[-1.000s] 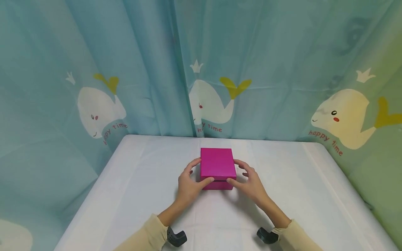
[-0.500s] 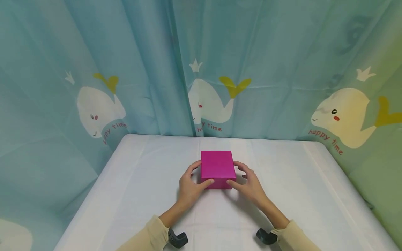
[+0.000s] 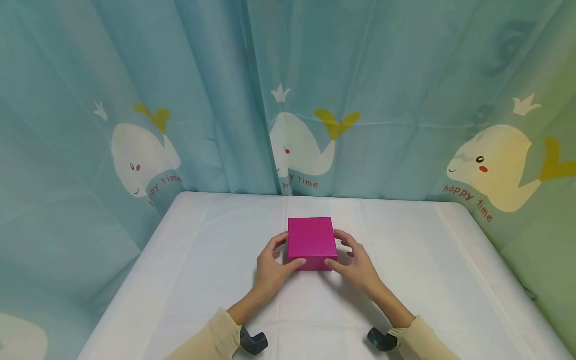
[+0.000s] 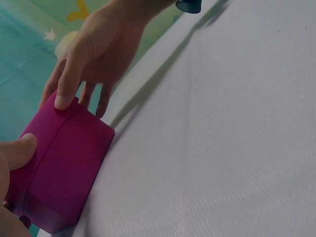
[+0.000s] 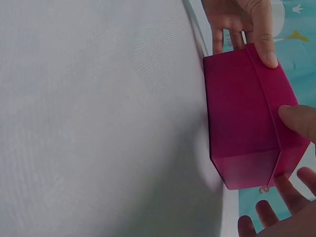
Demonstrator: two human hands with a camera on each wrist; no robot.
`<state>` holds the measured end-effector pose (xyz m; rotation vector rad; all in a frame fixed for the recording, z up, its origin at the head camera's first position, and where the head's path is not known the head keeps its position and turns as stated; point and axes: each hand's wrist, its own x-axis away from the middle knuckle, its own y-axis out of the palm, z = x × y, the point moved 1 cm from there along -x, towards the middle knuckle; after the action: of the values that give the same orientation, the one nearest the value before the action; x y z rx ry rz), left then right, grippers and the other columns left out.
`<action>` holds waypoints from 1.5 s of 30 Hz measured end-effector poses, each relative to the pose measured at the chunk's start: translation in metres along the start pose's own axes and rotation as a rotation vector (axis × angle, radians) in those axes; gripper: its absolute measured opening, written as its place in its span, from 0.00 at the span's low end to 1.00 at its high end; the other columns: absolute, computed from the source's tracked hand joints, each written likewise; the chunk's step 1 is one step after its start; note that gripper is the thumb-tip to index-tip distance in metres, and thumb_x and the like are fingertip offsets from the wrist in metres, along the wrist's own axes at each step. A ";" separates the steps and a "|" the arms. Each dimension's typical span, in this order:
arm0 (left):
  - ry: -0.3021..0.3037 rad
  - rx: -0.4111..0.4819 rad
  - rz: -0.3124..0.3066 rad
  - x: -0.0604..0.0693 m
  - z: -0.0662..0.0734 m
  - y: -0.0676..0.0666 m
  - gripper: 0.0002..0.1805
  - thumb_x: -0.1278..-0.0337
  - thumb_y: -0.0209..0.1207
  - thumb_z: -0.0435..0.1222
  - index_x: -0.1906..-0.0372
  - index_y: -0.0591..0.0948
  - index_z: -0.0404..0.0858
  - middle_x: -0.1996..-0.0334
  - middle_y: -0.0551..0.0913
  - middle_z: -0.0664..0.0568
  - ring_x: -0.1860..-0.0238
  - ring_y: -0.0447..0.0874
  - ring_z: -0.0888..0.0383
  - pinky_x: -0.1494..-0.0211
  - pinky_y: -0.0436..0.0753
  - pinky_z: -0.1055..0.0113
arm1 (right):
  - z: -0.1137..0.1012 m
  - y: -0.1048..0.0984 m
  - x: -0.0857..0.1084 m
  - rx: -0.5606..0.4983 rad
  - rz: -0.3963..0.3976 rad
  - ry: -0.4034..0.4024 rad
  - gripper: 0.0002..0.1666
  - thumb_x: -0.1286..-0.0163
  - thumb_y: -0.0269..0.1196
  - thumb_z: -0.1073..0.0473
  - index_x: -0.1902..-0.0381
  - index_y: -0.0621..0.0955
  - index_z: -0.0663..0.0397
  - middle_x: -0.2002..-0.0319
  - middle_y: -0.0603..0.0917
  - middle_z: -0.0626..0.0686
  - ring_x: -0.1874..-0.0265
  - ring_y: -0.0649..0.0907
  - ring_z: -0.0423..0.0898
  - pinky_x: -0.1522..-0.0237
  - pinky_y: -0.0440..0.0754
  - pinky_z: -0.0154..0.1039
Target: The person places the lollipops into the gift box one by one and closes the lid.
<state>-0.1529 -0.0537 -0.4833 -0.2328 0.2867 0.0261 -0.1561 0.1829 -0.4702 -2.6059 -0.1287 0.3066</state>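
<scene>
A magenta box (image 3: 312,237) with its lid on stands on the white table in the head view. In both wrist views a thin seam runs between the lid (image 5: 277,89) and the base (image 4: 69,163). My left hand (image 3: 271,267) grips the lid's left side, thumb on the front face and fingertips at the side. On the opposite side my right hand (image 3: 357,265) holds the lid the same way, thumb on the front. Some lower fingers of both hands hang apart from the box. The box's inside is hidden.
The white cloth-covered table (image 3: 216,230) spreads around the box. Behind and beside it hangs a blue-green curtain (image 3: 216,100) with printed whales. A dark device (image 3: 254,343) sits at the left wrist, and another dark device (image 3: 382,340) at the right.
Both hands have lowered the lid slightly onto the base. The dark gap seen at the front a second ago is gone. Over the last half second hardly anything has moved.
</scene>
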 end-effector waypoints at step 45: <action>-0.021 0.052 -0.139 -0.008 -0.010 -0.008 0.41 0.48 0.77 0.38 0.29 0.72 0.38 0.32 0.75 0.43 0.33 0.78 0.43 0.36 0.79 0.53 | 0.006 -0.006 -0.005 0.001 -0.110 0.041 0.45 0.37 0.76 0.51 0.25 0.70 0.45 0.29 0.74 0.55 0.34 0.75 0.63 0.35 0.74 0.63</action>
<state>-0.1632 -0.0639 -0.4886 -0.2002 0.2492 -0.1165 -0.1623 0.1899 -0.4716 -2.5906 -0.2564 0.2146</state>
